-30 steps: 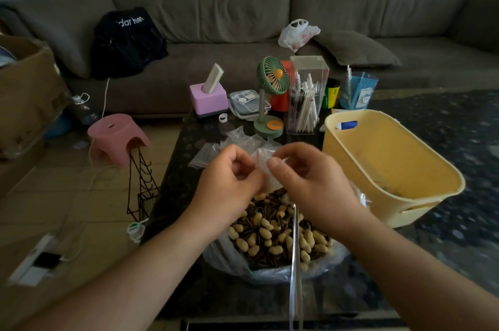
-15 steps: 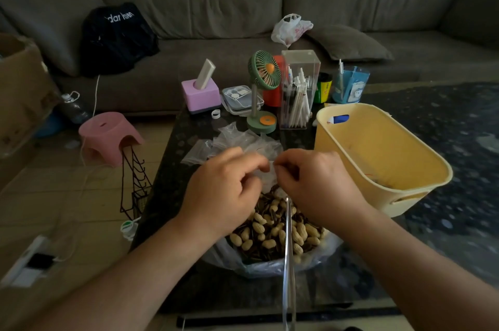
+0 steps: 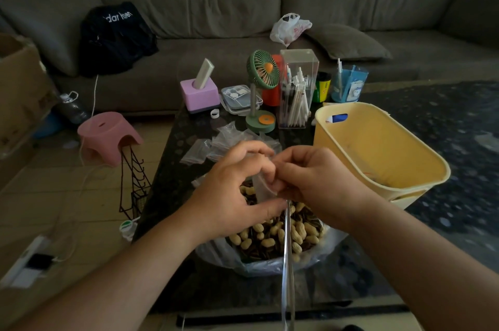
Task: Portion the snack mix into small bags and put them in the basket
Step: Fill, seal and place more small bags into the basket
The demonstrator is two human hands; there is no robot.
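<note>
Pinching a small clear bag point(image 3: 261, 187) between them, the left hand point(image 3: 232, 190) and right hand point(image 3: 310, 182) meet just above the pile of snack mix point(image 3: 272, 236); each grip is closed on the bag's upper edge, fingers curled and thumbs pressed in, with the bag hanging down between the two hands. How far the bag's mouth is parted cannot be told. The snack mix, peanuts in their shells mixed with dark striped seeds, lies heaped in a large clear plastic bag point(image 3: 232, 257) spread open on the dark tabletop point(image 3: 172, 176), near its front edge. A thin shiny strip point(image 3: 287, 263) runs from the hands down across the pile toward the camera. Just beyond the hands lies a loose heap of spare small bags point(image 3: 216, 141). The yellow basket point(image 3: 421, 168) stands on the tabletop to the right of the hands, close beside the snack mix, its open top facing up. Farther back on the tabletop are a green desk fan point(image 3: 263, 87), a clear holder of pens point(image 3: 297, 93) and a pink box point(image 3: 200, 94).
</note>
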